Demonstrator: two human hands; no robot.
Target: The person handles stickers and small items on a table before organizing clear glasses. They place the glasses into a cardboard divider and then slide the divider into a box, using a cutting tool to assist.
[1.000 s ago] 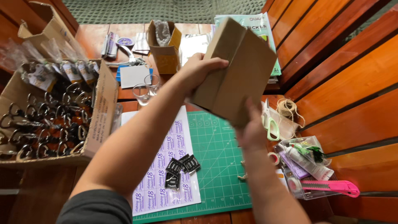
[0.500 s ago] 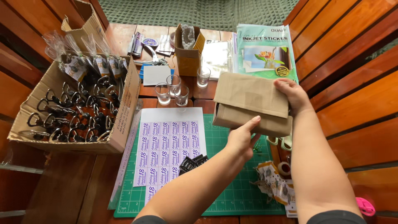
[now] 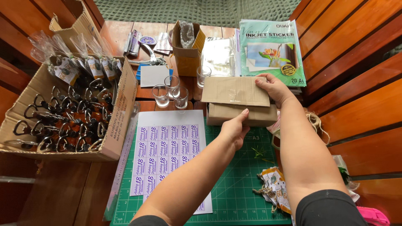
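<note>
Two hands on a flat cardboard box at the top edge of a green mat.

The left hand (image 3: 235, 129) lies nearly open, fingers loosely curved, its tips pressing the near side of the box (image 3: 240, 102); it grips nothing. The right hand (image 3: 274, 87) is half closed on the box's far right corner, thumb on the raised top flap and fingers curled behind the edge. The box sits between the two hands, its flap tilted up. Just left of the left hand lies a sticker sheet (image 3: 167, 152) on the mat (image 3: 243, 180). Beyond the box stand small glasses (image 3: 171, 90), and a sticker pack (image 3: 270, 50) lies past the right hand. Well to the left, a carton (image 3: 119, 121) holds bottle openers (image 3: 63, 121).
</note>
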